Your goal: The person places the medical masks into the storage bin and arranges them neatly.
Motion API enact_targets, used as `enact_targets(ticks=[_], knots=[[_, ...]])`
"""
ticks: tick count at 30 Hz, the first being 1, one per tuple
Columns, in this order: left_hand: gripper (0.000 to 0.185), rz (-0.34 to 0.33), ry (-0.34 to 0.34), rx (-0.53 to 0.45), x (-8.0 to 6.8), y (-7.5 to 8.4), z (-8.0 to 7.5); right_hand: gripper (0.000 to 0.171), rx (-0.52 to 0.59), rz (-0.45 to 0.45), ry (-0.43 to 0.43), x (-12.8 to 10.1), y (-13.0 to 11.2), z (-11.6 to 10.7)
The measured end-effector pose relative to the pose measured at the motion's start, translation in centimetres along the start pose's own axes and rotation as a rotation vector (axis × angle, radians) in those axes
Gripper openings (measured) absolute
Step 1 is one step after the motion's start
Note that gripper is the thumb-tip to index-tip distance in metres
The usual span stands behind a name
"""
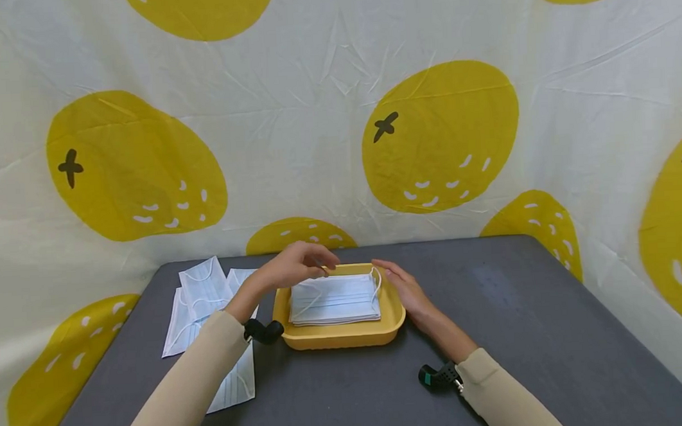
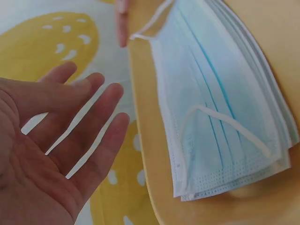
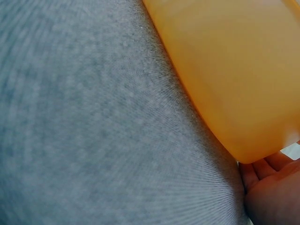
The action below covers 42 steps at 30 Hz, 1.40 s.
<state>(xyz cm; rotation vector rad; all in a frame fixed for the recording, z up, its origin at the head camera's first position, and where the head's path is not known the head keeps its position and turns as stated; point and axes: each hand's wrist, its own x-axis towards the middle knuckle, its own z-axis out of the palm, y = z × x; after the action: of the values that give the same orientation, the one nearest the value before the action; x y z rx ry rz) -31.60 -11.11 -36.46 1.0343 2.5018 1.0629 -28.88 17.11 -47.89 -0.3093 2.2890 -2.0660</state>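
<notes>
So the grey worktop (image 1: 339,393) is carrying a yellow tray (image 1: 342,340) near its back edge, loose masks (image 1: 203,291) are lying toward the worktop's left edge, and a mask stack (image 1: 334,303) is sitting inside the tray, walls probably keeping it tidy. Right hand (image 1: 405,290) is resting straight-fingered against the tray's right side, likely steadying it; left hand (image 1: 303,264) is hovering by the back-left corner, fingers loose, gripping nothing

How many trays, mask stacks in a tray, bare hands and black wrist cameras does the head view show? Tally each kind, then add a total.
Yellow tray: 1
Mask stack in the tray: 1
Bare hands, left hand and right hand: 2
Black wrist cameras: 2
Total: 6
</notes>
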Motion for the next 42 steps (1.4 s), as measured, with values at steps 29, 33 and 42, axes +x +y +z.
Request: enact_targets(ticks=[29, 33, 42], knots=[[0.045, -0.225, 0.664, -0.232, -14.7, -9.2, -2.8, 0.044, -0.008, 0.016, -0.007, -0.2, -0.1, -0.3], [0.044, -0.243, 0.745, -0.253, -16.0, -10.7, -3.5, 0.044, -0.003, 0.023, -0.011, -0.2, -0.1, -0.3], [0.044, -0.426, 0.885, -0.387, -17.7, -13.6, -4.0, 0.045, 0.007, 0.018, -0.020, -0.3, 0.2, -0.2]])
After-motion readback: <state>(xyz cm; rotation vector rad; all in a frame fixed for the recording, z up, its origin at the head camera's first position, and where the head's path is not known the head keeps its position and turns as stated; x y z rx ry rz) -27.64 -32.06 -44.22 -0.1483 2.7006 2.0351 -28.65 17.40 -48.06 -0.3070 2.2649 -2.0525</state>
